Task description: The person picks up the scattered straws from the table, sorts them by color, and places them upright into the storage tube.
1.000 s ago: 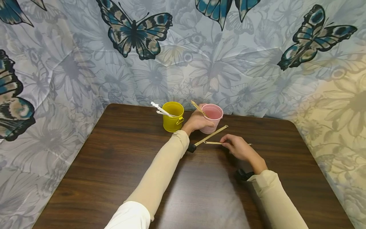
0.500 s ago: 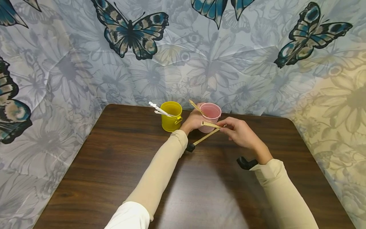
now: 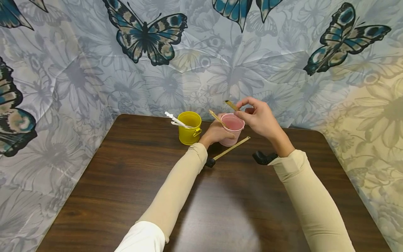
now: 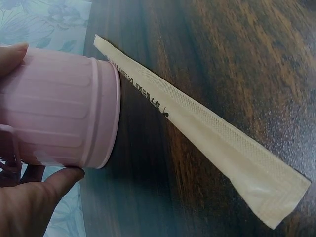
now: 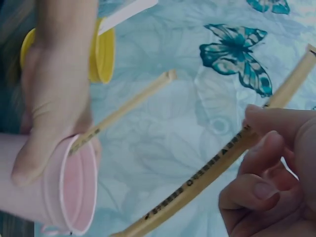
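My left hand grips the side of a small pink bucket at the back of the table. One slim tan paper packet leans inside it, its end sticking out past the rim. Above the bucket's right rim, my right hand pinches a second slim tan packet between thumb and fingers; it carries black print and slants, tip up, in the head view. A third packet lies on the table in front of the bucket, wider at one end and also printed.
A yellow bucket with white stick-like items in it stands left of the pink one. The brown wooden table ends at a butterfly-patterned cloth right behind both buckets. Black camera mounts jut from the wrists.
My right hand has picked up a packet from the table, then raised it up and back to above the pink bucket. The left hand keeps its hold on the bucket.
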The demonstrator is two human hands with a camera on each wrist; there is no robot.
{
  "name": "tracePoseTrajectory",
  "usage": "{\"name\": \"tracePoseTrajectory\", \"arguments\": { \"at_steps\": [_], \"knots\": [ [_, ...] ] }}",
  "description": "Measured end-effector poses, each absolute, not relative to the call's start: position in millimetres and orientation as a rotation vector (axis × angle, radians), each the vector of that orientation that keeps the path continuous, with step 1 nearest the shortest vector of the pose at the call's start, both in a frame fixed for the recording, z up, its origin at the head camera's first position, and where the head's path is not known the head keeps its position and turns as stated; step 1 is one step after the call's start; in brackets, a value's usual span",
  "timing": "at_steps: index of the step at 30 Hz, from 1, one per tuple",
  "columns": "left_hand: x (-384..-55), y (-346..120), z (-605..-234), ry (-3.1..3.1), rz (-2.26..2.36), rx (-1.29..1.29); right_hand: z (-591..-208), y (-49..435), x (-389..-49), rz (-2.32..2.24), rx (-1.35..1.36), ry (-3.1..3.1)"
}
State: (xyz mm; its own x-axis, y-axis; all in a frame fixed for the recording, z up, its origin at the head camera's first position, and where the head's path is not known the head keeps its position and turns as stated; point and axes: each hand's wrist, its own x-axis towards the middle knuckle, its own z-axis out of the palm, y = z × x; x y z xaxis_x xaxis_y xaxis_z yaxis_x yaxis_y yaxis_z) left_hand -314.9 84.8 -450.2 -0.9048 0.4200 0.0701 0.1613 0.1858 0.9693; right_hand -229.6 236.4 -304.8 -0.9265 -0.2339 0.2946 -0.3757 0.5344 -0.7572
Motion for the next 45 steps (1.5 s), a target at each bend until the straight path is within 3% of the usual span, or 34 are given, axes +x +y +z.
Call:
{"name": "tracePoseTrajectory", "arguments": {
  "at_steps": [14,23,36,45],
  "knots": [
    [-316.3,86.3,-450.4,2.284,1.757,0.63,-331.7,224.6,-274.7,1.608,0.45,-2.49],
    [-314.1,84.6,-449.7,2.306,1.703,0.616,-351.2,226.4,-285.3,1.461,0.305,-2.679],
    [-317.3,85.8,-448.4,2.293,1.743,0.802,-354.6,242.1,-263.6,1.422,0.323,-2.725],
    [-316.3,84.5,-451.3,2.327,1.706,0.692,-389.9,259.3,-228.7,1.31,0.371,-2.77]
  ]
}}
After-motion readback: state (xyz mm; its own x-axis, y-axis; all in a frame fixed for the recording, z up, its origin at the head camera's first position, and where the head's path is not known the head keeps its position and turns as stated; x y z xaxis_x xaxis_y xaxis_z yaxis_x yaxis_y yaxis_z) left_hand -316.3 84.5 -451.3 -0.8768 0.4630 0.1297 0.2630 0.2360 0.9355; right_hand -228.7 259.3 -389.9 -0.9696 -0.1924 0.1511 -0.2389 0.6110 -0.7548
